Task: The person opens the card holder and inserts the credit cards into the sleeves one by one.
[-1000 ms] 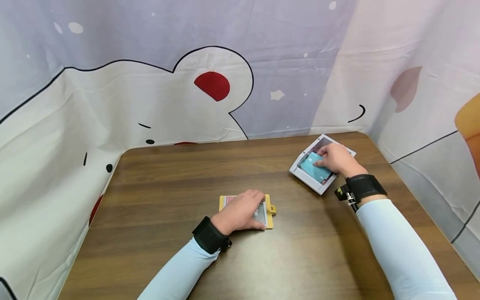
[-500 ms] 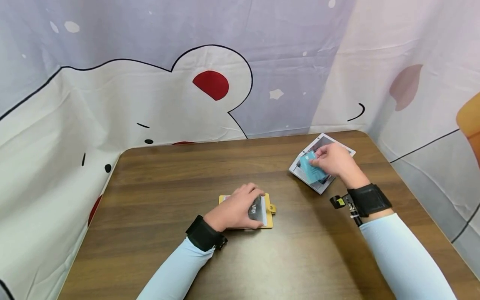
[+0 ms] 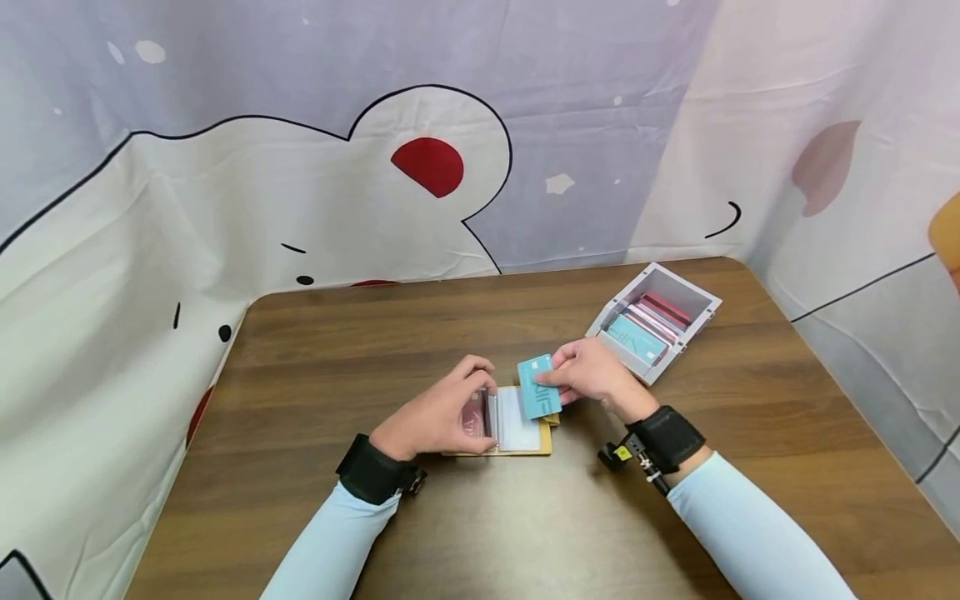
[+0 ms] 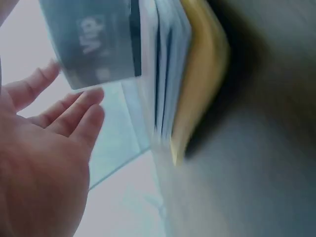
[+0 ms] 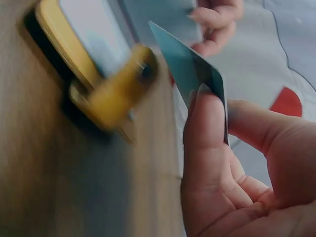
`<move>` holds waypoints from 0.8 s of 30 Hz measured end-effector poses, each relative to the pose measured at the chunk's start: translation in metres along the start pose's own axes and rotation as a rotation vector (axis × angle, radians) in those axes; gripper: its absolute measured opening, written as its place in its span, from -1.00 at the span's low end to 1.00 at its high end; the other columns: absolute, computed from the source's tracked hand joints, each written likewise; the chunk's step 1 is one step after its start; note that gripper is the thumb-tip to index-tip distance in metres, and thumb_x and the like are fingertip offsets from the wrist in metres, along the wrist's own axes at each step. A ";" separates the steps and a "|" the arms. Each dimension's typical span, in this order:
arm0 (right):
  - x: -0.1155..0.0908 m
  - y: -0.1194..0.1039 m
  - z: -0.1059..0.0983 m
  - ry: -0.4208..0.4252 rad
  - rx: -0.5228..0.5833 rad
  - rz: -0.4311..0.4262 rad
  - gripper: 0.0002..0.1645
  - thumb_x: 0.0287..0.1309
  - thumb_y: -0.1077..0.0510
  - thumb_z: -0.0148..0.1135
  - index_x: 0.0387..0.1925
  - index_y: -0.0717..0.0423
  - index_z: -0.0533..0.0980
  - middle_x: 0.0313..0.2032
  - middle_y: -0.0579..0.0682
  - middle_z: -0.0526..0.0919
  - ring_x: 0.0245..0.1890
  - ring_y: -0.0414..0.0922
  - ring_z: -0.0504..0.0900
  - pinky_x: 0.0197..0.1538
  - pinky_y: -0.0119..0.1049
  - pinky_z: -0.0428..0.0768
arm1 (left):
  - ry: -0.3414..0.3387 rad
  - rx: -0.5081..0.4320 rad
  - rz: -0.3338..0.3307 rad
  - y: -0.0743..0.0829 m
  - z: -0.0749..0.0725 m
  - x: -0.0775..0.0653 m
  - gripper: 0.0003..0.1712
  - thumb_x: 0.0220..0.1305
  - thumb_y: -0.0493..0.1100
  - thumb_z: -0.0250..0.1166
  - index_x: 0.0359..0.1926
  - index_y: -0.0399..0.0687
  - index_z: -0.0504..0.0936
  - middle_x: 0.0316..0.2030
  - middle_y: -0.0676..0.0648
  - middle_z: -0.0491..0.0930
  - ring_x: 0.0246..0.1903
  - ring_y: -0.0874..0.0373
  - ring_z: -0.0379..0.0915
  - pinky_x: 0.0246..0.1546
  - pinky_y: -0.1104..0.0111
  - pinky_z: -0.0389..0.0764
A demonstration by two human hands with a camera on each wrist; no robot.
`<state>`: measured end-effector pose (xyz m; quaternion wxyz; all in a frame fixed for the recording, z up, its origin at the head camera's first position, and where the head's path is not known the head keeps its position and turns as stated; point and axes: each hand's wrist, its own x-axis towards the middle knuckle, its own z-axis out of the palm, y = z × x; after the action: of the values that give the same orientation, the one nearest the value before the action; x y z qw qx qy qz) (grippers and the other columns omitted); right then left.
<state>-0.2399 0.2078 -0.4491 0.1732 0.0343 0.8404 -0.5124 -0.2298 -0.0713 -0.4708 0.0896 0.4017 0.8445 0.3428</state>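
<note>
My right hand pinches a teal card between thumb and fingers, over the right part of a yellow card holder. In the right wrist view the teal card is seen nearly edge-on, beside the holder's yellow snap strap. The holder lies open on the table. My left hand holds a raised clear page of it, thumb at the near edge and fingers at the far edge. A grey card marked "Vip" shows in the left wrist view. A white sleeve page is exposed.
Behind my right hand stands a light grey box with several cards in it, teal and red ones among them. The wooden table ends at a patterned cloth at the back and sides.
My right hand has lifted the teal card from the grey box and carried it left to the card holder. My left hand has turned the page with the "Vip" card up and leftward.
</note>
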 end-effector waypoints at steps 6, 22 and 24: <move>0.009 0.003 0.026 -0.058 0.050 -0.022 -0.68 0.07 0.19 0.56 -0.42 0.23 0.52 -0.64 -0.08 0.65 -0.71 -0.21 0.62 -0.48 -0.26 0.69 | -0.015 0.185 -0.045 -0.003 -0.007 -0.015 -0.35 0.03 0.05 0.55 0.05 -0.05 0.44 0.25 -0.03 0.34 0.05 0.18 0.42 0.09 0.34 0.61; 0.008 -0.007 0.051 -0.084 -0.036 -0.007 -0.68 0.04 0.21 0.58 -0.52 0.20 0.53 -0.73 -0.04 0.62 -0.77 -0.22 0.61 -0.55 -0.27 0.67 | -0.053 0.318 -0.079 -0.011 -0.002 -0.021 -0.29 0.00 0.04 0.58 0.05 -0.11 0.42 0.17 -0.07 0.39 0.08 0.11 0.34 0.11 0.30 0.56; 0.008 -0.007 0.052 -0.083 -0.060 0.002 -0.68 0.04 0.20 0.58 -0.55 0.19 0.54 -0.74 -0.05 0.59 -0.77 -0.22 0.61 -0.55 -0.28 0.66 | -0.056 0.313 -0.080 -0.011 -0.003 -0.021 -0.29 0.01 0.06 0.58 0.06 -0.12 0.42 0.17 -0.07 0.38 0.09 0.11 0.34 0.13 0.30 0.55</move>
<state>-0.2359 0.1575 -0.4673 0.2092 0.0085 0.8476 -0.4877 -0.2239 -0.0933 -0.4788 0.0630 0.3863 0.9000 0.1919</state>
